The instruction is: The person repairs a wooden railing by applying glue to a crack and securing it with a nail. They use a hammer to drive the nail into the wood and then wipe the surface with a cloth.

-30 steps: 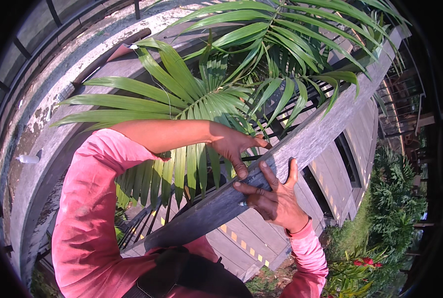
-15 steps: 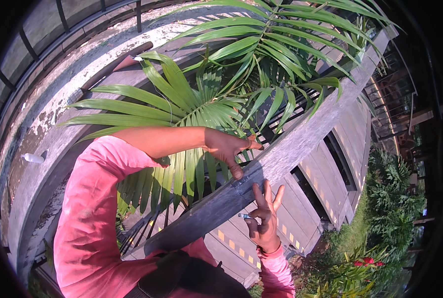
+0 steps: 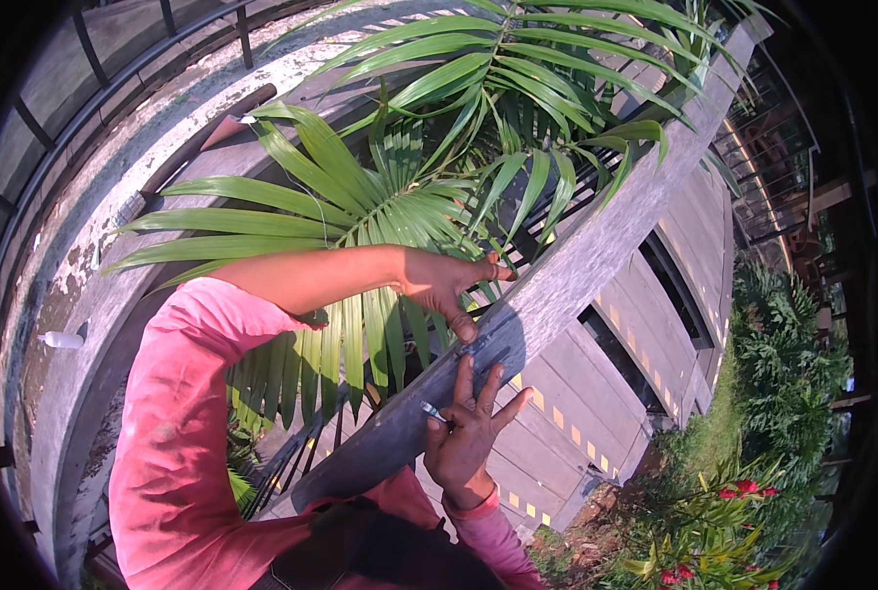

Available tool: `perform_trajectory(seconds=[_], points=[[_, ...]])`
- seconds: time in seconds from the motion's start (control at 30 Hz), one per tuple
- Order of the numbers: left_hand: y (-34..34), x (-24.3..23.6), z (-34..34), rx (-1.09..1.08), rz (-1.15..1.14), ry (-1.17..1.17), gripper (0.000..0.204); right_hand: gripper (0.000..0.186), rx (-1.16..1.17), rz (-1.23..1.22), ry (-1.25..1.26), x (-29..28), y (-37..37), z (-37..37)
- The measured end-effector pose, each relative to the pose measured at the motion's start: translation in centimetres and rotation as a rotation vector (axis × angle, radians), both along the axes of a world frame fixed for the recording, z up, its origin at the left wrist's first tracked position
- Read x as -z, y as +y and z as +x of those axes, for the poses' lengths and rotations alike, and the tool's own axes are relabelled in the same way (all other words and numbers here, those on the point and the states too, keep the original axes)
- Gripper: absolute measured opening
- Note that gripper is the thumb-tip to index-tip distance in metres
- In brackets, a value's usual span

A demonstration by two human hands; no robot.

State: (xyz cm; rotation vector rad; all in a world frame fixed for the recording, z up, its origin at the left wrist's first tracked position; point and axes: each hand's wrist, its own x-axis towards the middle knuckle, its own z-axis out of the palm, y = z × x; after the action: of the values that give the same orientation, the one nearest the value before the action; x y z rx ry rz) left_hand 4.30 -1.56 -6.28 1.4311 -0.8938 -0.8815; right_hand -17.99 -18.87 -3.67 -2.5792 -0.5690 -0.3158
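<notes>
Right hand (image 3: 463, 438) narrow: thumb and finger pinch a small stub (image 3: 434, 411), the other fingers fanned toward the beam (image 3: 576, 275). Too small for me to tell what the stub is. Left hand (image 3: 444, 287) wide, thumb down on the beam's inner edge, fingers spread over its inner side; no full grasp that I can see.

Clock set on my view's centre: beam runs from seven up to between one and two, passing under both hands. I judge it heavy, stiff and probably fixed, dry and rough rather than slippery; best hold is across the edge, thumb on top. Stub looks light and easily dropped: pinch it mid-length.

Boards (image 3: 547, 462) below the beam, four to five. Palm (image 3: 380, 216) spreads from ten to one, just past the left arm; leaflets look limp and easily creased, so I'd take it by the midrib. Base hidden.

Farther, ledge (image 3: 109, 324) curves along nine to eleven. White bottle (image 3: 62, 340) lies at nine, contents not visible to me; likely light. Dark rod (image 3: 188, 149) at ten. Railing (image 3: 33, 123) beyond.
</notes>
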Motion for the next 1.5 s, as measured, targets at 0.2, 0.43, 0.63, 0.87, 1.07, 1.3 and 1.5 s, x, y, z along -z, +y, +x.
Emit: perform_trajectory(seconds=[0.2, 0.43, 0.63, 0.87, 1.07, 1.3, 1.5], points=[[-0.2, 0.1, 0.3, 0.029, -0.009, -0.062, 0.141, 0.029, -0.053, -0.034, 0.011, 0.0, -0.2, 0.6], [-0.1, 0.0, 0.4, 0.015, 0.042, -0.073, 0.147, 0.015, 0.086, 0.467, -0.276, -1.6, -2.1, 3.2], [0.0, -0.6, 0.1, -0.005, 0.075, -0.067, 0.151, 0.023, 0.126, 0.215, -0.361, -3.5, -3.9, 5.9], [-0.2, 0.2, 0.0, -0.004, 0.042, 0.025, 0.15, 0.023, 0.137, 0.118, -0.401, -3.5, -3.0, 6.5], [0.0, 0.3, -0.1, -0.01, 0.042, 0.014, 0.15, 0.02, 0.134, 0.134, -0.422, -3.6, -2.8, 6.3], [-0.2, 0.7, -0.1, -0.013, 0.021, 0.042, 0.151, 0.009, 0.146, 0.142, -0.388, -1.9, -2.1, 5.3], [0.2, -0.3, -0.4, -0.021, 0.047, -0.017, 0.151, 0.032, 0.122, -0.068, -0.233, -1.5, -0.8, 3.5]])
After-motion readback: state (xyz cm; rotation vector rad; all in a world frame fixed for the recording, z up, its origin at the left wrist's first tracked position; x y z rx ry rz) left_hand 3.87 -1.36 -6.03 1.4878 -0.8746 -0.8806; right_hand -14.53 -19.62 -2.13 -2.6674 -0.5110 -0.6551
